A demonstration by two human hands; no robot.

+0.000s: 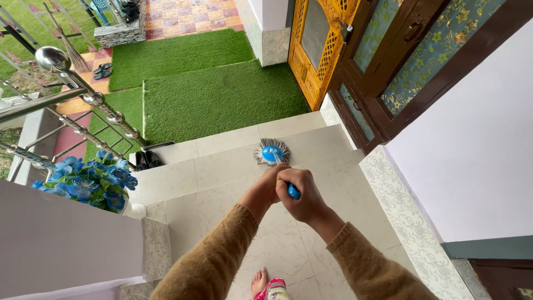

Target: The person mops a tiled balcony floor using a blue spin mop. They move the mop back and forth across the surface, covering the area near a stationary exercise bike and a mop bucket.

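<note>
Both hands, L [270,186] & R [300,194], clenched round mop handle [293,192]; mop head [272,153] just ahead on step [222,166].

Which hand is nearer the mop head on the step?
Left. The left hand grips the handle lower down, closer to the mop head; the right hand holds above it.

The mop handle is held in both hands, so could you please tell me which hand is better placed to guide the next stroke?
Probably the right hand: it grips the mop handle nearest its blue end, in front of the left hand.
</note>
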